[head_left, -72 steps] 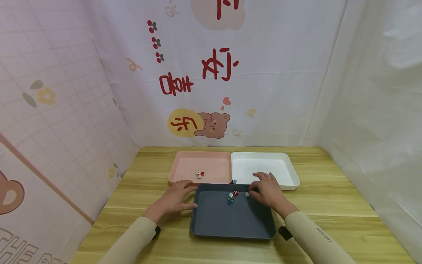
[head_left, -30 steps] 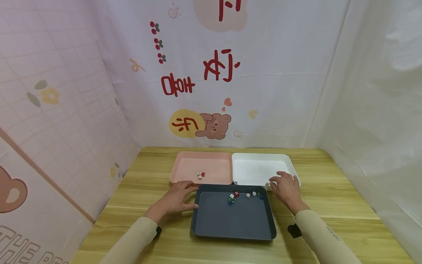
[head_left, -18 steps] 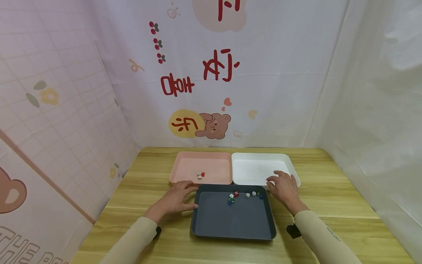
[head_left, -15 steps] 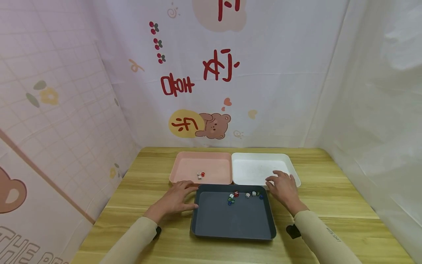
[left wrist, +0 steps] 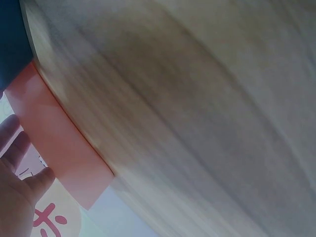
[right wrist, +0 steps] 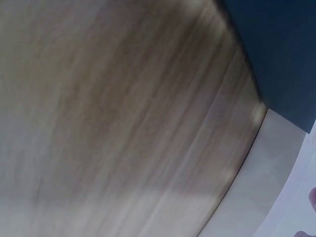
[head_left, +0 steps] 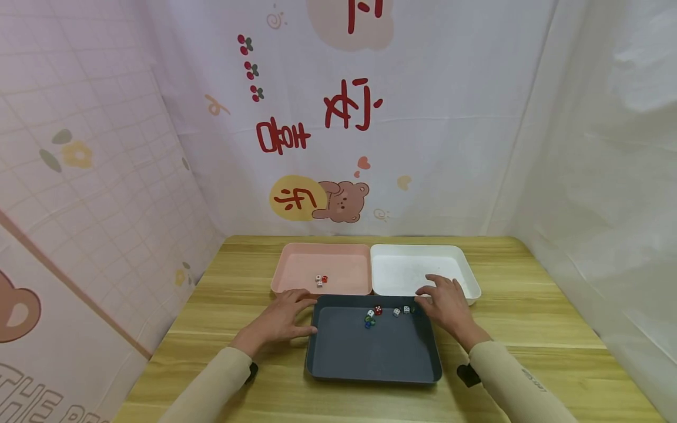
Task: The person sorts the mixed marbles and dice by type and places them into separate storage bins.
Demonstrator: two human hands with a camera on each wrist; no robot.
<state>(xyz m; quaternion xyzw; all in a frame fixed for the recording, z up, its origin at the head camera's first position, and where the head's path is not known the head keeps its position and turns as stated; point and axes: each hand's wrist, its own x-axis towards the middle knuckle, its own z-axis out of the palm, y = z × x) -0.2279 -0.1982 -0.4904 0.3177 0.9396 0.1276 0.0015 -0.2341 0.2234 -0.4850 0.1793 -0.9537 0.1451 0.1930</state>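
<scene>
My left hand rests at the left rim of the dark grey tray, thumb and fingers spread. In the left wrist view, that hand shows in part at the lower left. My right hand reaches over the tray's back right corner, its thumb and forefinger lowered just right of a small green piece. Left of it lie two white dice, one white die nearest. Further left are a red die, another white die and small green and blue pieces.
Behind the grey tray stand a pink tray holding white dice and a red die, and a white tray on the right. All stand on a wooden table. Printed cloth hangs behind and at the sides.
My right hand went from the grey tray to the white tray's front edge, then back left to the grey tray's corner. It now hides the blue piece there. My left hand stayed put.
</scene>
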